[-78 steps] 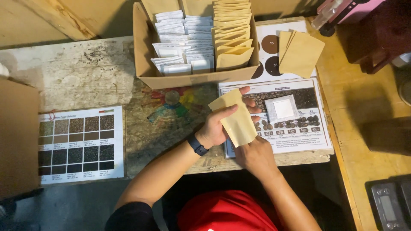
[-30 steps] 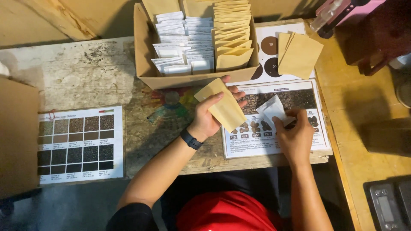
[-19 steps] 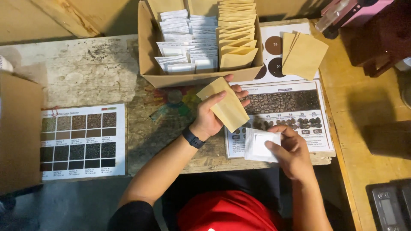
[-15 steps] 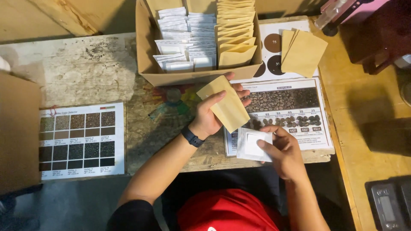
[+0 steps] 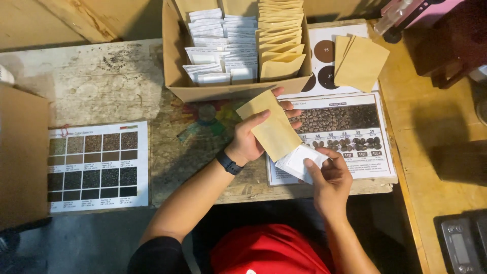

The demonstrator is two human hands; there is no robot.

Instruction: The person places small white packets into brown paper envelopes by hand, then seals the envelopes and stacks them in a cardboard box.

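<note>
Kraft-brown flat paper envelope (image 5: 271,129) is sitting pinched in the left hand (image 5: 248,144), just in front of the open cardboard box (image 5: 177,76) of sorted packets. Right hand (image 5: 329,177) is closing its fingers (image 5: 312,172) on a small white paper sachet (image 5: 299,161), touching the envelope's lower mouth. Both look light, thin and easily creased, so edges seem the safest place for holding.

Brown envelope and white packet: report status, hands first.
Left hand grips brown envelope. Right hand holds white packet at the envelope's lower end, partly tucked in or behind. Both above printed chart; nothing in the way.
</note>
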